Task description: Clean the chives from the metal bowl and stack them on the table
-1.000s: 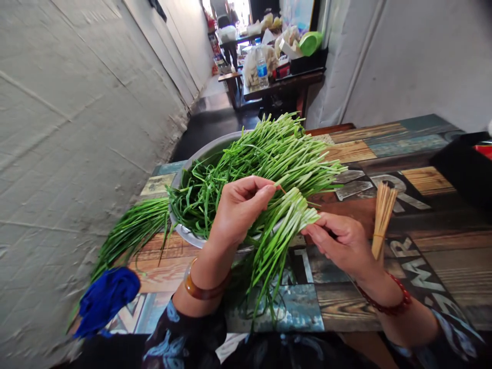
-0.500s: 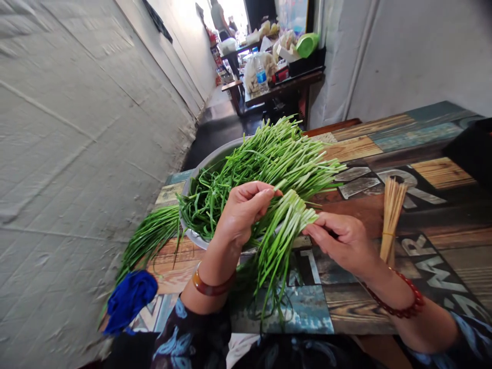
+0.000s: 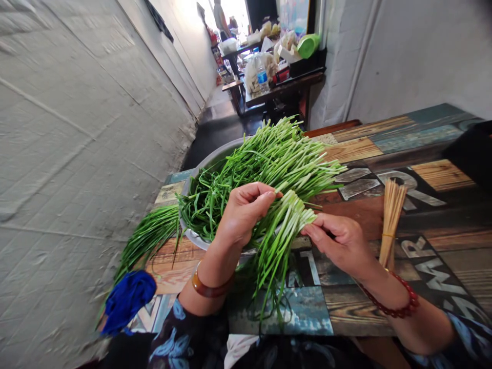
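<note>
My left hand (image 3: pixel 246 210) is closed in a pinch on the pale end of a chive stalk (image 3: pixel 282 187). Just right of it, a row of chives (image 3: pixel 282 230) hangs side by side, white ends up and green leaves drooping toward the table's front edge. At the right end of that row my right hand (image 3: pixel 338 238) pinches the white ends; whether a skewer runs through them is hidden. Behind both hands a big heap of chives (image 3: pixel 284 154) fills a metal basin (image 3: pixel 203 166), stalk ends pointing right.
A banded bundle of bamboo skewers (image 3: pixel 391 215) stands right of my right hand. More chives (image 3: pixel 149 236) and a blue cloth (image 3: pixel 130 300) lie at left on the patterned table (image 3: pixel 357 307). Farther back are a cluttered table with a water bottle (image 3: pixel 262 77) and a person (image 3: pixel 220 20).
Hardly anything differs. Both hands keep their pinches in nearly the same place, with the right hand shifted very slightly left; the view has tilted a little.
</note>
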`<move>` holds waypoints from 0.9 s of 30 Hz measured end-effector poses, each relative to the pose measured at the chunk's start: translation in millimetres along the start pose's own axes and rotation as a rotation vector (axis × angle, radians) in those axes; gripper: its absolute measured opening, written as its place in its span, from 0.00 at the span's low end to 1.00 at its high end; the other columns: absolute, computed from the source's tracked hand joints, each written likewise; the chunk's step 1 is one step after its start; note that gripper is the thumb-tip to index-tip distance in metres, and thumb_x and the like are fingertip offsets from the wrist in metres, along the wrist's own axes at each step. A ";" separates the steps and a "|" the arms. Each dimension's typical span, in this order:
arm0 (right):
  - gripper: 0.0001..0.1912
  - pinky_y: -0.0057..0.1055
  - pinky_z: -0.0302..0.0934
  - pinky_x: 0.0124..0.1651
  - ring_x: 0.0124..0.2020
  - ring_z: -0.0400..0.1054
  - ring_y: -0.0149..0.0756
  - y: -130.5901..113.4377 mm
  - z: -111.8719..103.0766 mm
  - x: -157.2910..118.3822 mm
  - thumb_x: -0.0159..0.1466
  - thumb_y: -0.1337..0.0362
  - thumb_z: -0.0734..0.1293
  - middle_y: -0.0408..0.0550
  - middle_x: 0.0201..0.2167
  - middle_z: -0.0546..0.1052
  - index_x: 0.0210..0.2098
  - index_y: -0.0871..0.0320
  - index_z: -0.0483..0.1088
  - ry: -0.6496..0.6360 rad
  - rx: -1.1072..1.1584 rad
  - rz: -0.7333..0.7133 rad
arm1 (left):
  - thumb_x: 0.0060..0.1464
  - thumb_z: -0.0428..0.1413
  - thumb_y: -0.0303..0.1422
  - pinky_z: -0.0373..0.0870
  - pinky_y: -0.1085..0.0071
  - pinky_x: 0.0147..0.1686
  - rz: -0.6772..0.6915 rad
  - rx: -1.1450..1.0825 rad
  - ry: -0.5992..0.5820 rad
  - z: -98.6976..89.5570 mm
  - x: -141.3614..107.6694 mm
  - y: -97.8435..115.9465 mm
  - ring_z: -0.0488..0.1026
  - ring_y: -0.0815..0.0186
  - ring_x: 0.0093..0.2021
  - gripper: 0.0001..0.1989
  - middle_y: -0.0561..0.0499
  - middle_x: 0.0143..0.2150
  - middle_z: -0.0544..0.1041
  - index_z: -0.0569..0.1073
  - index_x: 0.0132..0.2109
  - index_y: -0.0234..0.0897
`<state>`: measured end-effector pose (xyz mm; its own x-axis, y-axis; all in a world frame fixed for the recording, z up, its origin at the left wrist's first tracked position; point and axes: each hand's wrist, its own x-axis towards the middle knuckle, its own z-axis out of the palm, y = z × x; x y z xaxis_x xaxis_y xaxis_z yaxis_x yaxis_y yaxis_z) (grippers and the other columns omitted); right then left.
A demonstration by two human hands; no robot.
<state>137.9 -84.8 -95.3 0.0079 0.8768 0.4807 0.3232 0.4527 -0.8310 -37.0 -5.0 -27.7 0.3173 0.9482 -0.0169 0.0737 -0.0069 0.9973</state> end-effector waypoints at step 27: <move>0.13 0.27 0.64 0.26 0.22 0.70 0.32 -6.5 -8.7 -1.6 0.70 0.58 0.64 0.43 0.23 0.78 0.36 0.57 0.78 -0.103 0.049 0.020 | 0.50 0.67 0.44 0.64 0.74 0.28 0.080 0.175 -0.154 -21.3 -23.0 16.7 0.67 0.71 0.26 0.18 0.52 0.25 0.74 0.77 0.27 0.33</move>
<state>144.1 -90.6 -88.2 -0.0844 0.8966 0.4348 0.2776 0.4402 -0.8539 -63.3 -20.1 -9.2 0.4681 0.8829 0.0370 0.2016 -0.1475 0.9683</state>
